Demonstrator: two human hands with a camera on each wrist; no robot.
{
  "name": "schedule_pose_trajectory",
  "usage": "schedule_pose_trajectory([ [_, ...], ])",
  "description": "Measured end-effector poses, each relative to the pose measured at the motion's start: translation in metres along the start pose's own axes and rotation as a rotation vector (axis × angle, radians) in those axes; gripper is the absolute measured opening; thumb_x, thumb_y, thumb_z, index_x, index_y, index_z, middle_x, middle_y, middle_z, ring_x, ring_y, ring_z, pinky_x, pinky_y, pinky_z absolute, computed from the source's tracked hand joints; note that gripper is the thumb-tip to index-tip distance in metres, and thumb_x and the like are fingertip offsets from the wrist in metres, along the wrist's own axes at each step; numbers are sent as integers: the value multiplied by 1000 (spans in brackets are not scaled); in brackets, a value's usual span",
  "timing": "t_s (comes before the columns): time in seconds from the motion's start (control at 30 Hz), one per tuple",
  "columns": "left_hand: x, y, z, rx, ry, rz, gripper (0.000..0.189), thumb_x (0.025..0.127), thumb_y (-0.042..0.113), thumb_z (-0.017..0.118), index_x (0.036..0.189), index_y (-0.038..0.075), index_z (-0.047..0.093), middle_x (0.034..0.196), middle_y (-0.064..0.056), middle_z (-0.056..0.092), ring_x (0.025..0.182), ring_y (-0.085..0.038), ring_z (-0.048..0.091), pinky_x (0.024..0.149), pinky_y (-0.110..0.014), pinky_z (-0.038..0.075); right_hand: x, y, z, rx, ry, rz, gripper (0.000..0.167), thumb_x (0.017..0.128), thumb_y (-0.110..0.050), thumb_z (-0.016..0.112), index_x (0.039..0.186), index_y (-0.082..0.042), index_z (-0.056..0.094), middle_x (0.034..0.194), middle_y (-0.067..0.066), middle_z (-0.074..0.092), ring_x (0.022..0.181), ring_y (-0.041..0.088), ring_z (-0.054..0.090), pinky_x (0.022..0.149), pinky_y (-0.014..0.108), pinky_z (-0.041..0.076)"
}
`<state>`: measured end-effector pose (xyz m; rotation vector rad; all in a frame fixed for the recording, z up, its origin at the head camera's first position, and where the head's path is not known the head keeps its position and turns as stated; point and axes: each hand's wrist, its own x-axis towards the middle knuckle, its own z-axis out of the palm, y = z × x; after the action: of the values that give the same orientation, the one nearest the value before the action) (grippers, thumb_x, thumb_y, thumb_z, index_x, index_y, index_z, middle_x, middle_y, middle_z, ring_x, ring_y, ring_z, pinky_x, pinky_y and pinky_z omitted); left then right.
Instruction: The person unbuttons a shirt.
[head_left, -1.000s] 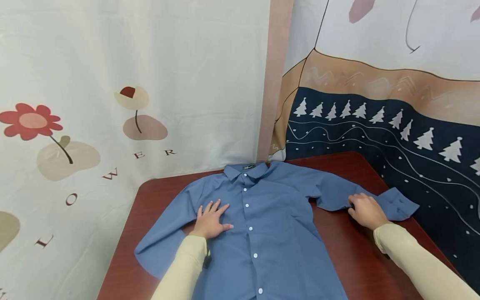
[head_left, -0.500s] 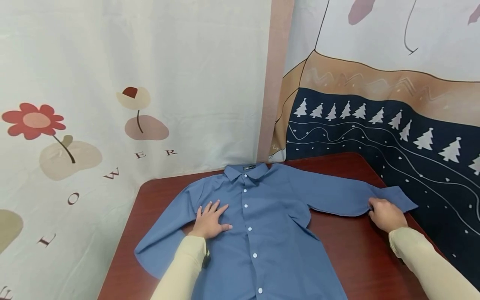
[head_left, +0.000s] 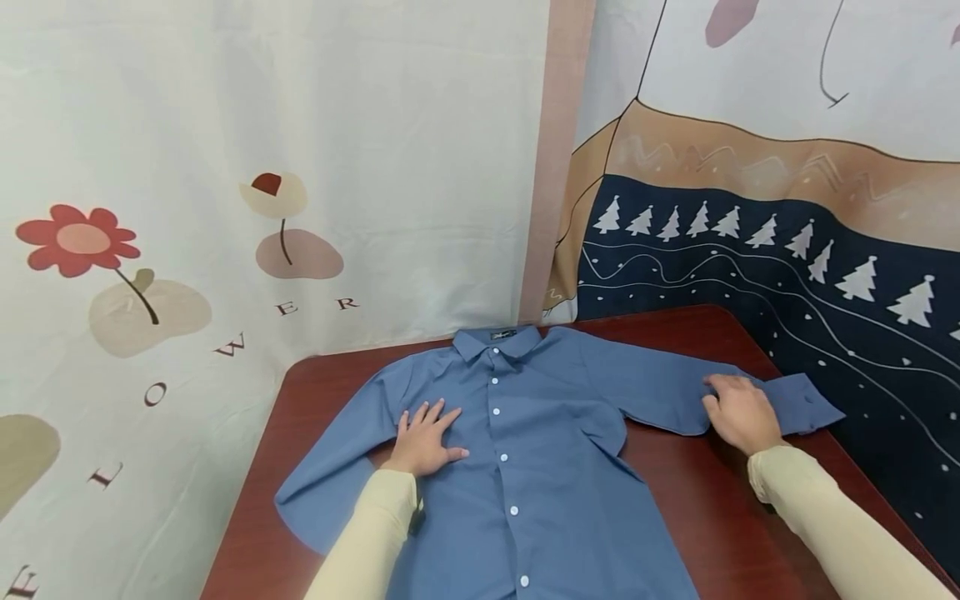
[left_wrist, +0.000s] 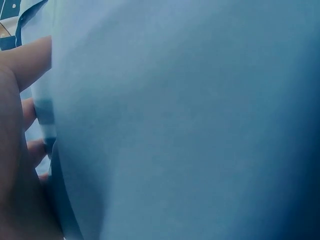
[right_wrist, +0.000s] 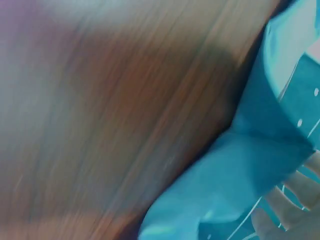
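Observation:
A blue button-up shirt (head_left: 555, 467) lies front up on the table, collar (head_left: 497, 343) toward the far edge. My left hand (head_left: 420, 443) rests with spread fingers on the chest, left of the white buttons. Blue cloth fills most of the left wrist view, with part of the left hand (left_wrist: 15, 100) at the side. On the right, the sleeve (head_left: 660, 387) stretches out across the table, its cuff (head_left: 810, 404) near the right edge. My right hand (head_left: 744, 414) lies over this sleeve just before the cuff, fingers extended on the cloth. The other sleeve (head_left: 330, 475) bends downward on the left.
The dark red wooden table (head_left: 667, 500) has rounded far corners. A pale curtain (head_left: 405, 167) with flower prints hangs right behind it. Along the right side hangs a navy cloth (head_left: 675, 258) with white trees.
My right hand pulled the right sleeve outward and straighter, let go of its lower edge, then moved back left onto the sleeve. My left hand has stayed on the chest.

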<state>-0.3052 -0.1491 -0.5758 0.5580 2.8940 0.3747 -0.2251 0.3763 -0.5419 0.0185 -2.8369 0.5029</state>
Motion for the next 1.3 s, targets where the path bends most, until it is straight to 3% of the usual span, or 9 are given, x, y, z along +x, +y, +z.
schedule_pose_trajectory([
  [0.13, 1, -1, 1, 2, 1, -4, 78, 82, 55, 70, 148, 23, 45, 155, -13, 31, 143, -39, 20, 112, -61, 4, 4, -9, 18, -40, -17, -33, 47, 101, -29, 52, 131, 7, 53, 133, 32, 47, 123, 51, 37, 97, 69, 28],
  [0.27, 1, -1, 2, -1, 4, 2, 78, 82, 55, 70, 147, 23, 45, 155, -13, 31, 143, -39, 21, 111, -62, 5, 0, -6, 31, -105, -137, -27, 64, 99, -43, 52, 140, 6, 45, 143, 34, 35, 129, 56, 27, 98, 73, 23],
  [0.43, 0, -1, 0, -4, 10, 2, 78, 81, 55, 71, 147, 23, 45, 155, -13, 31, 143, -39, 20, 111, -62, 5, -8, 5, 34, -102, -250, 6, 76, 98, -57, 44, 147, 1, 38, 149, 34, 25, 131, 61, 18, 100, 75, 15],
  [0.73, 0, -3, 4, -2, 15, 8, 77, 82, 55, 70, 147, 24, 45, 155, -13, 31, 143, -39, 20, 112, -62, 4, -13, 22, 32, -78, -277, 35, 83, 96, -63, 41, 149, 0, 33, 151, 34, 21, 133, 61, 12, 101, 75, 8],
  [0.83, -2, -1, 2, -18, 36, 34, 76, 82, 55, 70, 146, 22, 47, 154, -14, 33, 142, -40, 23, 112, -62, 5, -11, 20, 32, -67, -239, 41, 83, 96, -63, 42, 148, 2, 33, 149, 36, 22, 133, 60, 13, 100, 75, 9],
  [0.97, -8, -6, -5, -65, 163, 78, 71, 82, 51, 72, 142, 18, 52, 149, -16, 39, 138, -39, 31, 112, -59, 11, 1, -5, 31, -30, -141, 3, 79, 97, -58, 46, 145, 4, 37, 147, 36, 26, 134, 57, 16, 101, 73, 12],
  [1.1, -19, -19, -17, -109, 328, 78, 65, 83, 43, 75, 139, 15, 55, 146, -15, 44, 135, -37, 37, 112, -55, 18, 17, -46, 32, -1, -120, -88, 74, 97, -53, 51, 147, 1, 37, 149, 32, 27, 137, 52, 17, 103, 70, 14],
  [1.3, -46, -56, -31, -97, 384, -27, 66, 85, 41, 74, 140, 13, 53, 149, -18, 39, 134, -40, 35, 110, -57, 17, 20, -100, 43, 65, -141, -214, 71, 95, -47, 58, 147, -3, 39, 152, 26, 29, 139, 47, 19, 106, 66, 17],
])
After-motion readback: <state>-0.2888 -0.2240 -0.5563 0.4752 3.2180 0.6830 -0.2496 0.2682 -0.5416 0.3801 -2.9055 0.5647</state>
